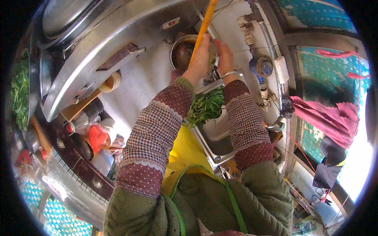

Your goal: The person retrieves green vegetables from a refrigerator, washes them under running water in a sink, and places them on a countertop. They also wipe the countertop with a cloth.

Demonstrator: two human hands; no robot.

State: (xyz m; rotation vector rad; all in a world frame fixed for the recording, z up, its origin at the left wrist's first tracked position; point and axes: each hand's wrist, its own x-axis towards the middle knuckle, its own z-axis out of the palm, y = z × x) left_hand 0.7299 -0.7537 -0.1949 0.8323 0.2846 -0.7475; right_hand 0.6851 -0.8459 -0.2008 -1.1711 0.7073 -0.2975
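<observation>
My left hand (200,61) is raised over a round metal pot (172,55), its fingers stretched upward. Along its outer side runs a long orange-yellow stick (206,23), coming down from the top edge; whether they touch is unclear. Facing it across a gap is my right hand (225,59), fingers extended, a bracelet at the wrist. No object shows between the palms. The pot's contents look dark and are partly hidden by my hands. Below my wrists, leafy greens (208,106) lie in the metal sink (220,129).
A steel counter (106,39) curves across the upper left. To the right are a blue water meter (260,67) on piping and a hanging pink cloth (328,116). A red plastic bag (97,137) is among items at left. More greens (19,90) are at the far left.
</observation>
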